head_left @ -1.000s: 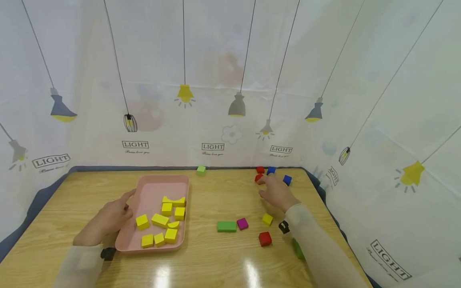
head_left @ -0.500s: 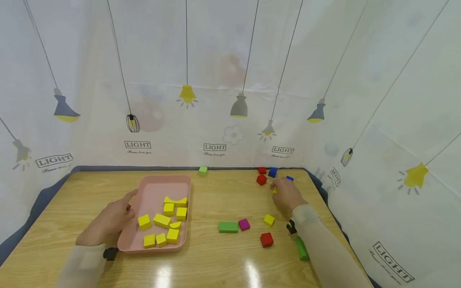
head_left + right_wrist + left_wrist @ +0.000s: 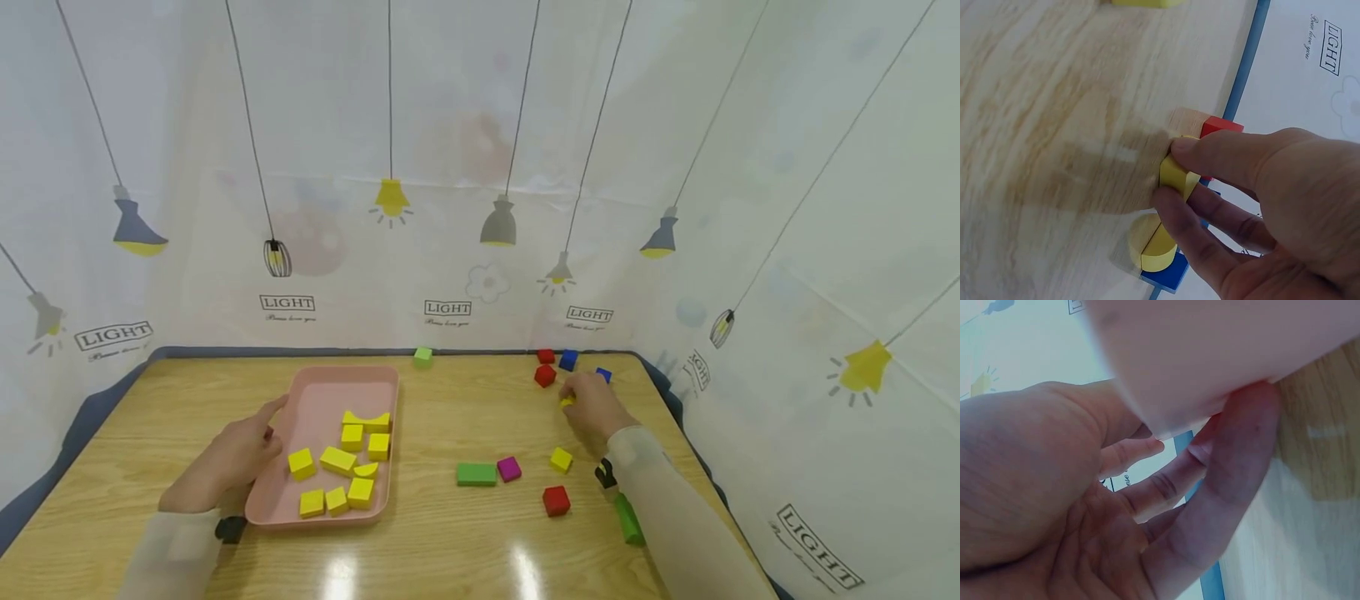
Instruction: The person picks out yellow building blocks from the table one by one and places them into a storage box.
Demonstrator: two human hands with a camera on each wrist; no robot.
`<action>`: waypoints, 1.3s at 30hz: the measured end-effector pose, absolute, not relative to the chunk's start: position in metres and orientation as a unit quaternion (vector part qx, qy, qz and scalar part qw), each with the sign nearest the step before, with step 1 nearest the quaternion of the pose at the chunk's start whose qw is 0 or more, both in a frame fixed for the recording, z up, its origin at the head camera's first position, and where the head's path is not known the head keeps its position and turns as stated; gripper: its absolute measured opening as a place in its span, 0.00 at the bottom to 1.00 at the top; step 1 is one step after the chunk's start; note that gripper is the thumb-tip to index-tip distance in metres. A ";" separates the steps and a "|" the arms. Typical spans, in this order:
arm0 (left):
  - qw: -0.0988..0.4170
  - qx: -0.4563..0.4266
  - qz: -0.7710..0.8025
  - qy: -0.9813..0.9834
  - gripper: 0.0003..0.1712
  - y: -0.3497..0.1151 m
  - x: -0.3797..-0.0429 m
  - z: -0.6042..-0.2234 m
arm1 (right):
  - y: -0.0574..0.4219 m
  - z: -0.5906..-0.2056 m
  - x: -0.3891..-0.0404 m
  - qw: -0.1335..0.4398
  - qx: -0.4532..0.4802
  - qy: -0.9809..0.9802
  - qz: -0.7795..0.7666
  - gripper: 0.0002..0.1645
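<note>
My left hand [image 3: 228, 454] holds the left side of a pink tray [image 3: 341, 383]. In the left wrist view, its fingers [image 3: 1244, 425] press against the tray's wall and lower edge, and part of the thumb is hidden behind the tray. Several yellow blocks [image 3: 337, 460] lie inside the tray. At the back right of the table, my right hand [image 3: 592, 407] pinches a yellow block [image 3: 1174, 175] between thumb and finger. Just beside it lies a rounded yellow block [image 3: 1160, 250], hidden in the head view by the hand.
Red blocks [image 3: 545, 376] and blue blocks [image 3: 568, 359] lie near my right hand. Closer in are a green block [image 3: 476, 475], a magenta block [image 3: 509, 469], a yellow cube [image 3: 561, 460], a red cube [image 3: 557, 501] and a green cylinder [image 3: 628, 521]. A light green cube [image 3: 423, 357] sits at the back edge.
My right hand has moved right, away from the red blocks, and slightly toward me, and now pinches a yellow block. My left hand stays on the tray.
</note>
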State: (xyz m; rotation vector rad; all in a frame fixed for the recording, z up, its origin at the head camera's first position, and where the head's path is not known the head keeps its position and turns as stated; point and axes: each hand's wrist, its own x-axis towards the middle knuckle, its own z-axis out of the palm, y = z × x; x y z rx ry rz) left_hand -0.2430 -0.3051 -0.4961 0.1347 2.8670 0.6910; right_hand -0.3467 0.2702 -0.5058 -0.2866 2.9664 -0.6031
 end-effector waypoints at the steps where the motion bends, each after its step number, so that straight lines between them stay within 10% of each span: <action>1: 0.094 0.046 0.233 0.967 0.45 -0.305 -0.243 -0.496 | 0.270 -0.505 -0.347 0.052 -0.095 0.974 -0.197 0.16; 39: 0.088 0.057 0.224 0.969 0.44 -0.304 -0.247 -0.500 | 0.171 -0.469 -0.340 0.027 -0.198 0.958 -0.204 0.14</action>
